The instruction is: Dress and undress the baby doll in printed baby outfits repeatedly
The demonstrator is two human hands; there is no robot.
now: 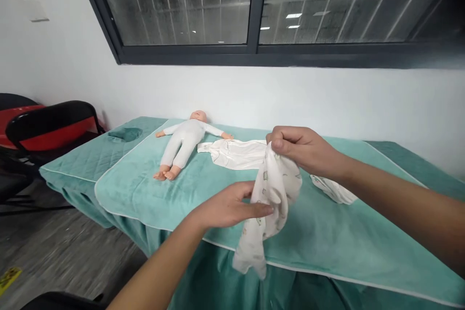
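Observation:
My right hand (303,149) is closed on the top of a white printed baby garment (271,203) and holds it above the teal mat (152,189). The garment hangs down past the mat's front edge. My left hand (232,206) pinches the same garment lower down, on its left side. A baby doll (183,143) in white clothes lies on its back at the far left of the mat. Another white garment (236,152) lies spread out beside the doll, behind my right hand.
A teal quilted cover (83,162) drapes the table under the mat. A further piece of white cloth (334,190) lies under my right forearm. A black and red chair (43,128) stands at the left. A wall with a dark window runs behind the table.

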